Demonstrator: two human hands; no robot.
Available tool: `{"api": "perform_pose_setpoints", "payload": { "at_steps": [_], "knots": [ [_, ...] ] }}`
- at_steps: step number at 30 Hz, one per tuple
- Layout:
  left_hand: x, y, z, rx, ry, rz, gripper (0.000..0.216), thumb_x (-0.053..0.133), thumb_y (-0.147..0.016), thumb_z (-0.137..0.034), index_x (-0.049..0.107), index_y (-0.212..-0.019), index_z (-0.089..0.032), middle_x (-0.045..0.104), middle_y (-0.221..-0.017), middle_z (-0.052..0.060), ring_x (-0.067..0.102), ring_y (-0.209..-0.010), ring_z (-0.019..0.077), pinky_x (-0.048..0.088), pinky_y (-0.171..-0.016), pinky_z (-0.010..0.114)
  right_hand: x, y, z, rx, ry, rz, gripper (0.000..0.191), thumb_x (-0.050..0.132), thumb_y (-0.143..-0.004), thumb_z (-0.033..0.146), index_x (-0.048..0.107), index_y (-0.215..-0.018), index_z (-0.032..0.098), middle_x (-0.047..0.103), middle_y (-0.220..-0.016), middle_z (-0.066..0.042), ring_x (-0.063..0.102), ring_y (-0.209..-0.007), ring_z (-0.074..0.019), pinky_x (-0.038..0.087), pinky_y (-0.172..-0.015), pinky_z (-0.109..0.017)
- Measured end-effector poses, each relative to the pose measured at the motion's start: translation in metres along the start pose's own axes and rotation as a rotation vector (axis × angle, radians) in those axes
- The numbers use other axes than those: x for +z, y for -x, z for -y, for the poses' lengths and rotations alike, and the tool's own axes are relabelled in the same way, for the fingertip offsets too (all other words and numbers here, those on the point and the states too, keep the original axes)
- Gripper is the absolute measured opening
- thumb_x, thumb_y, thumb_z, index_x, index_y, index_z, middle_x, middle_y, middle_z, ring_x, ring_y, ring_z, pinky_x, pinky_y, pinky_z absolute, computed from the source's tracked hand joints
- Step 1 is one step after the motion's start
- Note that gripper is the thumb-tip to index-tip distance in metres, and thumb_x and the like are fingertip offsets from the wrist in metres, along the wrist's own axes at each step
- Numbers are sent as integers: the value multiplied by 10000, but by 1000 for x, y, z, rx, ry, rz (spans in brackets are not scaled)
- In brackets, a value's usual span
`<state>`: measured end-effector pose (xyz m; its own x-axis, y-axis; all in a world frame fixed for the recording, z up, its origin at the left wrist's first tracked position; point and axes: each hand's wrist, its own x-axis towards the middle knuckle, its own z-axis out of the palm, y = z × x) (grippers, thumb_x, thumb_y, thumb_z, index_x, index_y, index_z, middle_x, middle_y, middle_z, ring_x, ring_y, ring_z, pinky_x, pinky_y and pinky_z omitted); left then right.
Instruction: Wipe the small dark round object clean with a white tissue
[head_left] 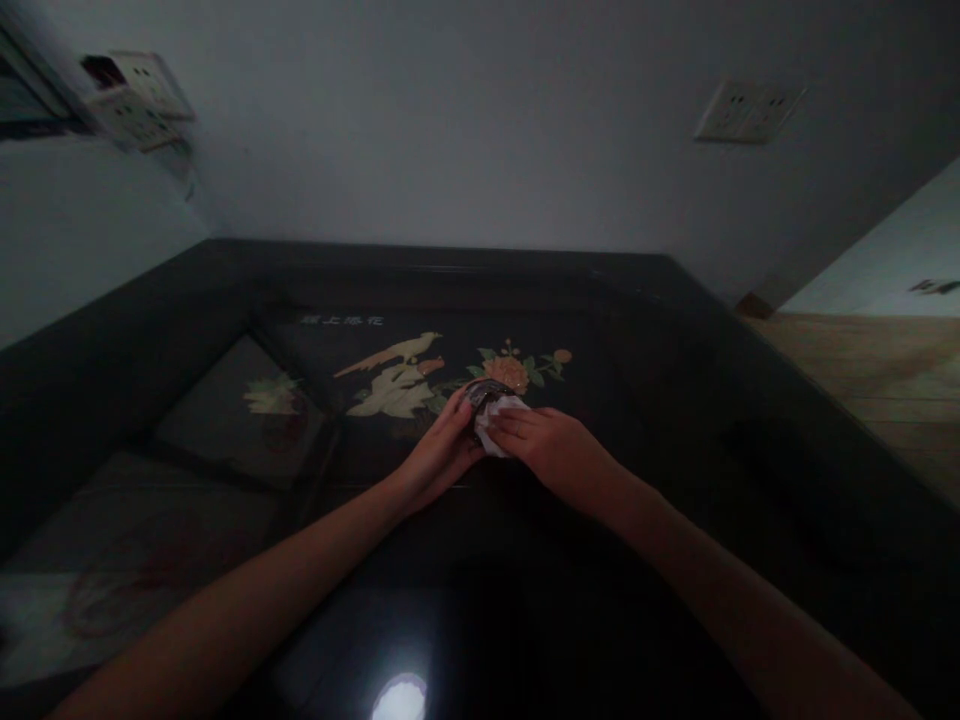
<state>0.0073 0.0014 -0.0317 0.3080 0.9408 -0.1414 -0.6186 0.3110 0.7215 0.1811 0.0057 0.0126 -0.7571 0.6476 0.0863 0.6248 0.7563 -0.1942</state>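
Both arms reach over a glossy black tabletop (pixel 405 560). My left hand (pixel 442 455) is closed round a small dark, shiny object (pixel 487 390), whose kind I cannot make out. Against its near right side is a crumpled white tissue or cloth (pixel 493 436), pressed there by the fingers of my right hand (pixel 551 450). The two hands almost meet around these things. Much of the dark object is hidden by fingers and tissue.
Pictures of birds (pixel 397 385) and an orange flower (pixel 506 372) decorate the tabletop. A pale wall (pixel 450 130) stands behind it, with a power outlet (pixel 750 110) at right and outlets (pixel 135 115) at left. Wooden flooring (pixel 862 360) shows at right.
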Motion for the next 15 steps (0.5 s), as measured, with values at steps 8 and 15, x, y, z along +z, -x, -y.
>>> {"api": "perform_pose_setpoints", "payload": {
  "at_steps": [8,15],
  "knots": [
    [3,1,-1,21,-32,25,492,694,-797,-344,510,-1246,-268,607,-1201,61,589,-1054,193,480,-858,282,23,-4,20,284,-701,-187,398,402,-819,17,705,-1017,183,736,-942,-57,691,-832,-195,536,-805,-325],
    [2,1,1,45,-49,32,506,711,-783,-330,516,-1247,-276,612,-1191,43,580,-1036,158,462,-849,237,49,-10,40,491,-1464,-431,290,517,-833,223,668,-1070,148,710,-928,-42,661,-762,-191,585,-650,-309]
  ]
}}
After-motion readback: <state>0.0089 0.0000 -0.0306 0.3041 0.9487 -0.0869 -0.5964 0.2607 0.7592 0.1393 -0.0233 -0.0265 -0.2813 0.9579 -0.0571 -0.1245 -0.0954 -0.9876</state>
